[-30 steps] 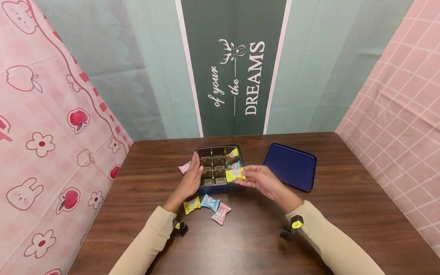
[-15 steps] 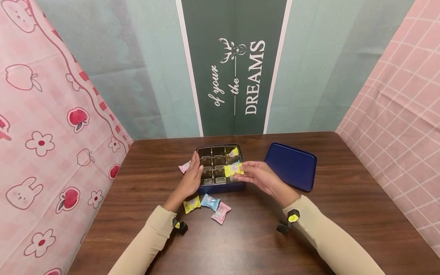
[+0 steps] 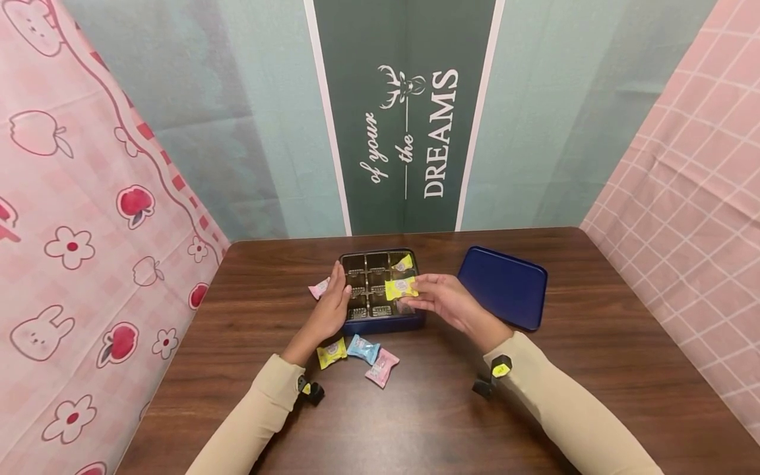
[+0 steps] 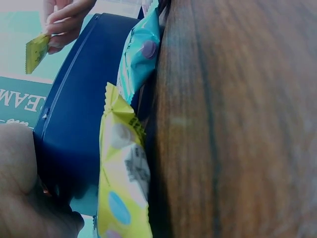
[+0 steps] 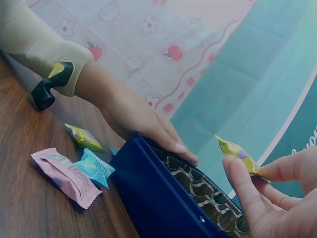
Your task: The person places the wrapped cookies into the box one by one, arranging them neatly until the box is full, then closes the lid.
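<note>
Fingers of the left hand (image 3: 330, 305) lie straight against the box (image 3: 384, 324), partly hiding a pink packet (image 3: 317, 289) just left of them. The right hand (image 3: 449, 300) pinches a yellow packet (image 3: 398, 289) between its fingers, over the box; it looks light, crinkly, perhaps slippery, best held by one end. Whatever lies beneath those fingers is hidden.

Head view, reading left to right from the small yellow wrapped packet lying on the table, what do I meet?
Small yellow wrapped packet, small light-blue wrapped packet, small pink wrapped packet, second yellow wrapped packet, held, person's right hand, flat rectangular dark-blue lid.
</note>
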The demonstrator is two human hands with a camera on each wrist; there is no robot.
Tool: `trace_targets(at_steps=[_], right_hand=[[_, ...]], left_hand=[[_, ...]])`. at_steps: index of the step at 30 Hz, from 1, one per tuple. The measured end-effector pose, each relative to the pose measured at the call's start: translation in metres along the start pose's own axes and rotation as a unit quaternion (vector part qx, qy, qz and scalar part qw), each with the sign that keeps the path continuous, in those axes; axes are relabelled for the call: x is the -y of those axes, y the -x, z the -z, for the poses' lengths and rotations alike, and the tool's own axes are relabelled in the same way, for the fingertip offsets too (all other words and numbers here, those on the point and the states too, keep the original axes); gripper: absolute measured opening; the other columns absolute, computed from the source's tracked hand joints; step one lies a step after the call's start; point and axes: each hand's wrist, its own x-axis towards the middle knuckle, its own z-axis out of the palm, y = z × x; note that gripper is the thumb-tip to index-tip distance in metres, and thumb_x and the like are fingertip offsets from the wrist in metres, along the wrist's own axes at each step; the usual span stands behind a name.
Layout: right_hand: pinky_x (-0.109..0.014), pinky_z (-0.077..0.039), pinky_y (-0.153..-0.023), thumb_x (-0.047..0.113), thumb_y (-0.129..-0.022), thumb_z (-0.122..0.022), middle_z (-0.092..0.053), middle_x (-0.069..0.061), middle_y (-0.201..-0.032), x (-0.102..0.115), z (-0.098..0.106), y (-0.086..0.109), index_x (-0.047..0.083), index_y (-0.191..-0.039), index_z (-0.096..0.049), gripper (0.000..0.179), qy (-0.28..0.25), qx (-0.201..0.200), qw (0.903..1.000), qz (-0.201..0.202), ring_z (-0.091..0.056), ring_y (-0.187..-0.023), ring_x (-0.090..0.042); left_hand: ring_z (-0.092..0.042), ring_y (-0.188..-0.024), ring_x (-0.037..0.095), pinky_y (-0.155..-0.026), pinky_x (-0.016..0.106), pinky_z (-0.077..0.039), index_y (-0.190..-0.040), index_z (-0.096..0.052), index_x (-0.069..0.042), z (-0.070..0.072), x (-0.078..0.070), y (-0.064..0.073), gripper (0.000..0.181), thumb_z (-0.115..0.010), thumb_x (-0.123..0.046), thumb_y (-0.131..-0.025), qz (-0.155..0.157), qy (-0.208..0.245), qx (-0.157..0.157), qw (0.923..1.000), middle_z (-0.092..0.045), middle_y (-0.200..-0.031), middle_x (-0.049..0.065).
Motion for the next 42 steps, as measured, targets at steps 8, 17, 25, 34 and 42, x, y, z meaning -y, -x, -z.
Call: trace_targets(at_steps=[8,17,25,34,42], right_hand=[[-0.035,-0.059,-0.082,-0.009,-0.099,-0.053,-0.065,-0.018,-0.098,-0.003,0.0,-0.005,-0.004,-0.1,-0.06,0.009,-0.009,-0.004,1.0,0.001,-0.076,-0.086,-0.026],[-0.034,-0.059,-0.082,-0.005,-0.1,-0.056,-0.068,-0.017,-0.103,-0.001,-0.005,-0.009,-0.008,-0.109,-0.06,0.01,-0.001,0.0,1.0,0.006,-0.076,-0.087,-0.026],[-0.033,-0.06,-0.08,-0.007,-0.1,-0.055,-0.069,-0.016,-0.101,-0.002,-0.01,-0.013,-0.008,-0.11,-0.059,0.011,-0.007,-0.008,0.9999,0.004,-0.076,-0.085,-0.025],[-0.033,-0.06,-0.08,-0.006,-0.099,-0.055,-0.07,-0.014,-0.099,-0.004,-0.011,-0.021,-0.009,-0.112,-0.058,0.013,-0.003,-0.013,0.9999,0.006,-0.076,-0.084,-0.024],[-0.033,-0.06,-0.081,-0.005,-0.1,-0.055,-0.071,-0.014,-0.096,-0.002,-0.013,-0.027,-0.006,-0.105,-0.06,0.007,-0.002,-0.019,0.9998,0.007,-0.076,-0.084,-0.024]], left_hand=[[-0.013,-0.152,0.041,-0.12,0.057,-0.02,-0.157,-0.011,0.012,-0.001,0.001,0.002,0.058,-0.035,-0.015,-0.112,-0.001,-0.002,-0.004,1.0,-0.003,-0.167,0.026],[-0.013,-0.153,0.039,-0.121,0.055,-0.019,-0.157,-0.01,0.011,0.001,0.0,0.002,0.058,-0.033,-0.018,-0.112,-0.002,-0.002,-0.003,1.0,-0.004,-0.167,0.025],[-0.013,-0.153,0.037,-0.121,0.052,-0.018,-0.158,-0.009,0.009,0.001,0.0,0.0,0.058,-0.032,-0.02,-0.113,-0.002,-0.003,0.004,1.0,-0.001,-0.168,0.023],[-0.012,-0.153,0.04,-0.121,0.053,-0.018,-0.157,-0.009,0.011,0.001,0.0,0.001,0.058,-0.032,-0.019,-0.113,-0.006,-0.003,0.002,1.0,-0.002,-0.167,0.025],[-0.012,-0.153,0.039,-0.121,0.053,-0.019,-0.157,-0.01,0.011,0.002,-0.001,0.001,0.058,-0.032,-0.019,-0.113,-0.003,-0.002,-0.001,1.0,-0.002,-0.168,0.024]])
